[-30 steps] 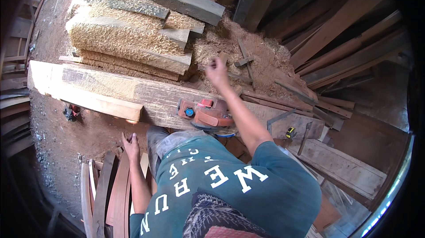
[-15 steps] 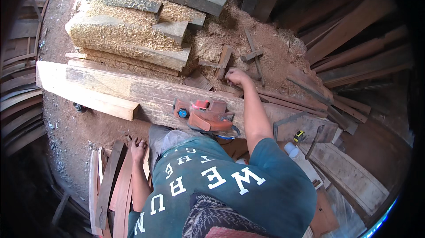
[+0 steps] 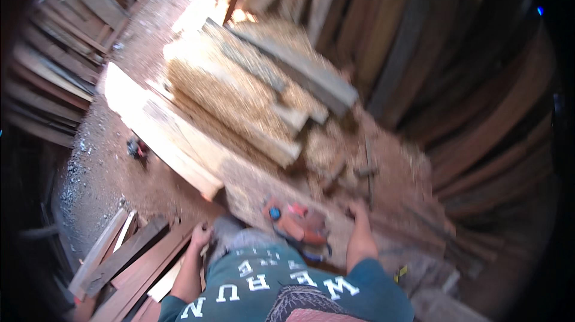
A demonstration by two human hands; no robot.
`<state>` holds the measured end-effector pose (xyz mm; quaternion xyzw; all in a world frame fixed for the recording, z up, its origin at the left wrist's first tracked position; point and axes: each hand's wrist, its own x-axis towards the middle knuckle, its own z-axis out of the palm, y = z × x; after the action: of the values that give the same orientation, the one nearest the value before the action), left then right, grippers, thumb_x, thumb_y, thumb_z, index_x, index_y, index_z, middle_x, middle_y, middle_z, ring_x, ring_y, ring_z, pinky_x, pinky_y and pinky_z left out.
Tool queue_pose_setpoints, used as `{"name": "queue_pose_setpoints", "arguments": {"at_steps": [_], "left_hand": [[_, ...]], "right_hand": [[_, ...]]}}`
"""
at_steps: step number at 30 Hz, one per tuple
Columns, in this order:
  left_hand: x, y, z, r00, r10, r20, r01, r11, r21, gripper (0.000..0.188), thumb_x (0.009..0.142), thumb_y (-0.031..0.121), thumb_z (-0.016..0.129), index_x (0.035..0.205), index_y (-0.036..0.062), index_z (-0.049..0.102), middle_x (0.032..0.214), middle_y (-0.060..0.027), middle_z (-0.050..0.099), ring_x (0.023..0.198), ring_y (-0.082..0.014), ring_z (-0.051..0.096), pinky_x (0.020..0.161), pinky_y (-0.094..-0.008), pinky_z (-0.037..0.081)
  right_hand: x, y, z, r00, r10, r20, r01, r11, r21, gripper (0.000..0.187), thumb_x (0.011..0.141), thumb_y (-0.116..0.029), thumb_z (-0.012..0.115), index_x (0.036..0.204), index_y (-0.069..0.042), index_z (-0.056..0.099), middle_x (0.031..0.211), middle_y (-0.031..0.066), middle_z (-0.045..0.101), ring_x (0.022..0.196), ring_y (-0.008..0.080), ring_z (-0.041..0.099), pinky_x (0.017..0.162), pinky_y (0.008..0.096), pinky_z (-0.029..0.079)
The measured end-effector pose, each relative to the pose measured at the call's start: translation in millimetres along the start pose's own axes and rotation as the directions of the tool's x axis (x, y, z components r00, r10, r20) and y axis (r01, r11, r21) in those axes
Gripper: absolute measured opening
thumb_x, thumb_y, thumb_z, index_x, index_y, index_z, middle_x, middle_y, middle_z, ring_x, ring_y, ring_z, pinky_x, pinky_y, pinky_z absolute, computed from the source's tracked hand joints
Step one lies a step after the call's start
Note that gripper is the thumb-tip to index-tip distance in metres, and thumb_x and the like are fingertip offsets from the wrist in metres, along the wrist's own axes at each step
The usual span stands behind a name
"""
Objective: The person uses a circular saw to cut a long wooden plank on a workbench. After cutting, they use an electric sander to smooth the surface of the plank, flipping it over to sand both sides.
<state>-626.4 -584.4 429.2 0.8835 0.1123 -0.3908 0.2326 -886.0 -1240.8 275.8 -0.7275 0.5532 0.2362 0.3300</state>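
My right hand (image 3: pixel 357 207) is at the far edge of the long wooden bench beam (image 3: pixel 247 183), near a blurred wooden tool (image 3: pixel 330 181) lying among shavings. Motion smears its fingers, so what they hold, if anything, is not clear. Hanging beside my knee, my left hand (image 3: pixel 202 235) has loosely bent fingers and nothing visible in them. It is close to a stack of reddish boards (image 3: pixel 150 262). An orange-red electric hand planer (image 3: pixel 302 225) with a blue knob rests on the beam, between my hands and in front of my body.
A pale curved board (image 3: pixel 171 145) lies along the beam's left part. Beyond it are thick timbers (image 3: pixel 326 79) covered in shavings. A thin metal-and-wood tool (image 3: pixel 366 172) lies farther right. A yellow tape measure (image 3: pixel 400 273) sits right of me. Planks (image 3: pixel 503 142) lean at the right.
My view has swung, so the bench now slants down to the right and the picture is blurred. My right hand has drawn back slightly from the wooden tool; my left stays by my knee.
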Motion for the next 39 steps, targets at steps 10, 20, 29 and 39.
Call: {"name": "queue_pose_setpoints", "arguments": {"at_steps": [10, 20, 29, 39], "left_hand": [[-70.6, 171.0, -50.8, 0.963, 0.244, 0.113, -0.247, 0.969, 0.014, 0.068, 0.096, 0.043, 0.074, 0.146, 0.0000, 0.062, 0.139, -0.0249, 0.070, 0.131, -0.0369, 0.067, 0.111, -0.0434, 0.052], [-98.8, 320.6, -48.1, 0.798, 0.470, 0.377, 0.040, 0.584, -0.811, 0.053, 0.111, 0.042, 0.061, 0.148, 0.0033, 0.060, 0.124, -0.0118, 0.073, 0.107, -0.0206, 0.074, 0.094, -0.0333, 0.060], [-84.5, 223.4, -84.1, 0.766, 0.500, 0.404, 0.231, 0.372, -0.899, 0.018, 0.111, 0.021, 0.063, 0.119, 0.0059, 0.066, 0.102, -0.0025, 0.071, 0.078, -0.0073, 0.064, 0.072, -0.0238, 0.056], [-78.6, 157.9, -91.7, 0.463, 0.794, 0.394, 0.674, -0.027, -0.739, 0.016, 0.113, 0.024, 0.056, 0.111, 0.0089, 0.061, 0.084, -0.0004, 0.059, 0.064, -0.0049, 0.050, 0.060, -0.0222, 0.043]], "right_hand": [[-110.3, -137.1, -134.1, 0.931, 0.191, -0.311, 0.154, 0.567, 0.809, 0.033, 0.090, -0.004, 0.073, 0.121, -0.002, 0.061, 0.094, 0.0118, 0.072, 0.061, 0.0170, 0.069, 0.047, 0.0280, 0.050], [-294.8, -370.6, -81.4, 0.533, -0.801, -0.272, 0.846, 0.498, 0.192, 0.048, 0.086, -0.011, 0.082, 0.131, -0.004, 0.067, 0.114, 0.0170, 0.075, 0.107, 0.0295, 0.074, 0.094, 0.0425, 0.059], [-362.0, -416.6, -36.8, 0.423, -0.905, 0.041, 0.867, 0.418, 0.270, 0.061, 0.088, -0.014, 0.086, 0.143, -0.009, 0.060, 0.117, 0.0133, 0.075, 0.109, 0.0269, 0.073, 0.097, 0.0413, 0.058], [-377.8, -438.0, -7.7, 0.164, -0.917, 0.364, 0.927, 0.270, 0.262, 0.080, 0.091, -0.008, 0.072, 0.164, -0.016, 0.040, 0.145, 0.0262, 0.061, 0.138, 0.0406, 0.060, 0.116, 0.0470, 0.048]]}}
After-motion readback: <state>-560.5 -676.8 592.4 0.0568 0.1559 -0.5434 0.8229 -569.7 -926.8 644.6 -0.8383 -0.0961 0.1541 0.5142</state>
